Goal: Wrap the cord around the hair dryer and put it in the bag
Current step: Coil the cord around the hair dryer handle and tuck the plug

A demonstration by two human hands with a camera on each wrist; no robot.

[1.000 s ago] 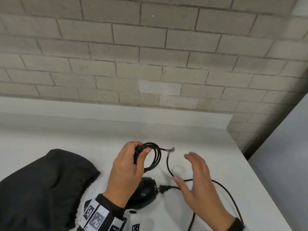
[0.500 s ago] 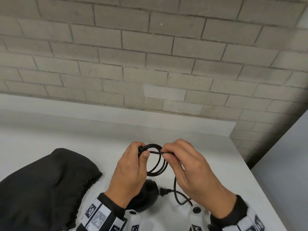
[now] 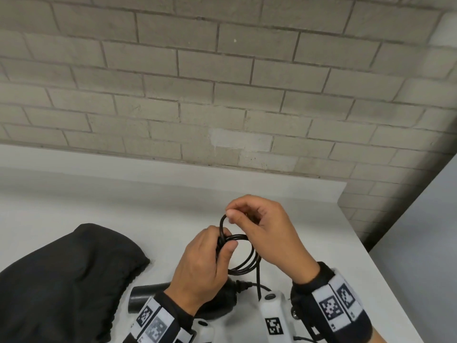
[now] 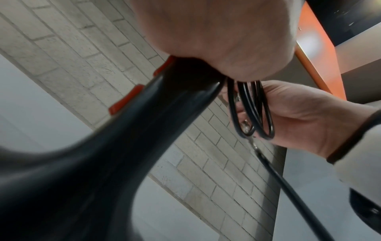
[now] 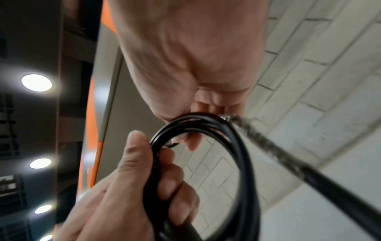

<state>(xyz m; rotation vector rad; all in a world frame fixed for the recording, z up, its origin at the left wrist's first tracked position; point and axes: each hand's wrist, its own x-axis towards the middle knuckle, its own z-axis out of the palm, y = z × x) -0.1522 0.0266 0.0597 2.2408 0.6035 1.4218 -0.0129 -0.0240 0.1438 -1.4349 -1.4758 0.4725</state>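
The black hair dryer hangs low in front of me above the white table, its nozzle pointing left. My left hand grips the end of its handle together with a coil of black cord. Just above, my right hand pinches the top of a raised cord loop between thumb and fingers. In the right wrist view the cord forms a ring between both hands. A black fabric bag lies on the table to the left.
A grey brick wall stands behind the table. The table's right edge drops off close to my right wrist. A short free run of cord hangs from the coil toward the dryer's rear.
My right hand was open over the table, then took hold of the loose cord and carried it up over the coil. The slack cord has left the table.
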